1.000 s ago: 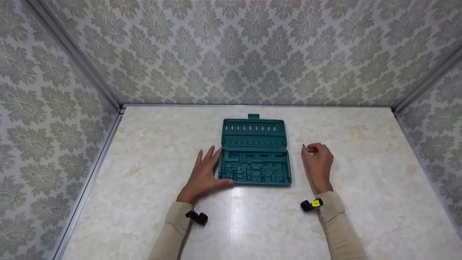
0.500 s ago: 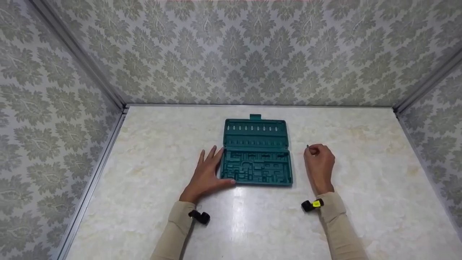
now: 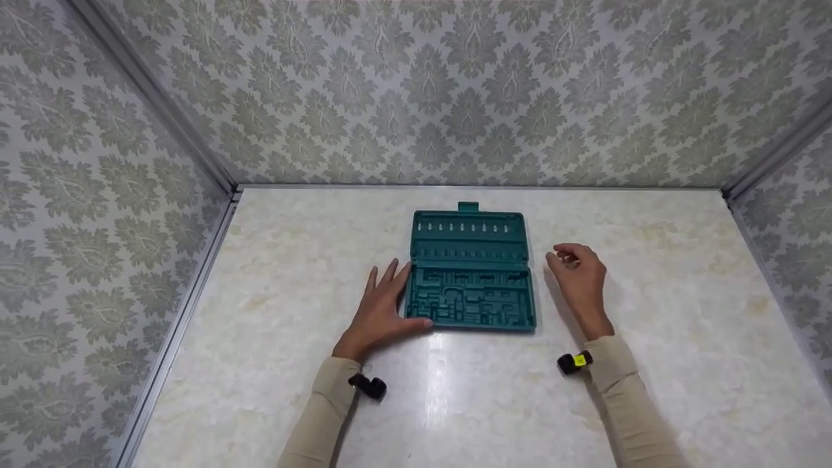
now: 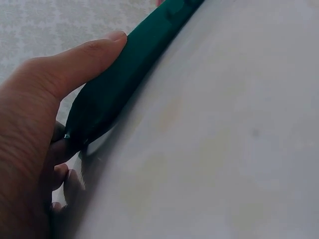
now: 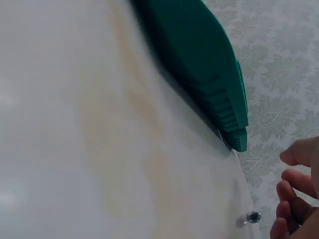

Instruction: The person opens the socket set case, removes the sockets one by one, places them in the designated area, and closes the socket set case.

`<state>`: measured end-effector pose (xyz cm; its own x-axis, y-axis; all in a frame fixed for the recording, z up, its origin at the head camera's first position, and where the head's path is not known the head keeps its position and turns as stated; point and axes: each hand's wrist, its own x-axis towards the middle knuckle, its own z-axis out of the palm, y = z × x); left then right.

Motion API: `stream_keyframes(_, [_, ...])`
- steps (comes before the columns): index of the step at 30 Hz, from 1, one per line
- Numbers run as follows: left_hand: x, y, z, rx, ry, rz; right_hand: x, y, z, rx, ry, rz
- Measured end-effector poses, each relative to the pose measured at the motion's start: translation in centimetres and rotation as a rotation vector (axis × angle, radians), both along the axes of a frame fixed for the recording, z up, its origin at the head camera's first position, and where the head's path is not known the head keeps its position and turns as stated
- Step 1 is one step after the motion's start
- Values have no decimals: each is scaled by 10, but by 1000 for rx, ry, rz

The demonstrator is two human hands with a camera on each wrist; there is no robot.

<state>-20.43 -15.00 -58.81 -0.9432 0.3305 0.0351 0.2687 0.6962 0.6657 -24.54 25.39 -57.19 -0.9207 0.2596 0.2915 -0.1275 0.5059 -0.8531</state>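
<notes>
Open tool case under two-handed work, as I watch it from the remote station. The green moulded case lies open on the marbled tabletop, its lid folded back towards the far wall and its latch tab outermost; laid this way, both halves face upward and the recesses of the near half sit, I judge, within easy reach. A row of pale marks crosses the lid, too small for me to tell as bits or slots. The left hand is spread wide around the near left corner, thumb along the front edge and forefinger against the side, gripping nothing; I take this as a brace against sliding. The right hand is just beside the case on its right, fingers loosely bent and thumb apart from them; I see nothing pinched between the tips. In the right wrist view a small metal piece, possibly a bit or socket, stands out near those fingertips and apparently rests on the tabletop, probably set there to remain close to both hand and case; its exact type I cannot tell
</notes>
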Motion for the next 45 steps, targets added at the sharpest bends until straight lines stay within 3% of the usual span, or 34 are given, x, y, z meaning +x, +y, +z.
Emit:
stream_keyframes(7, [-2,-2,-1,-11,45,-19,-34,-13,27,111,-85,292])
stream_keyframes(16, [-1,4,-1,-2,7,-19,-71,-19,29,254,-191,467])
stream_keyframes(24, [1,4,-3,7,1,-15,-90,-23,30,313,-250,503])
stream_keyframes(34, [0,5,-1,5,-6,-8,-98,-32,41,419,-361,511])
stream_keyframes(41, [-2,3,-1,-6,9,-14,-101,-38,42,297,-439,477])
stream_keyframes(45, [-2,1,-3,-11,23,-23,-97,-41,39,180,-423,439])
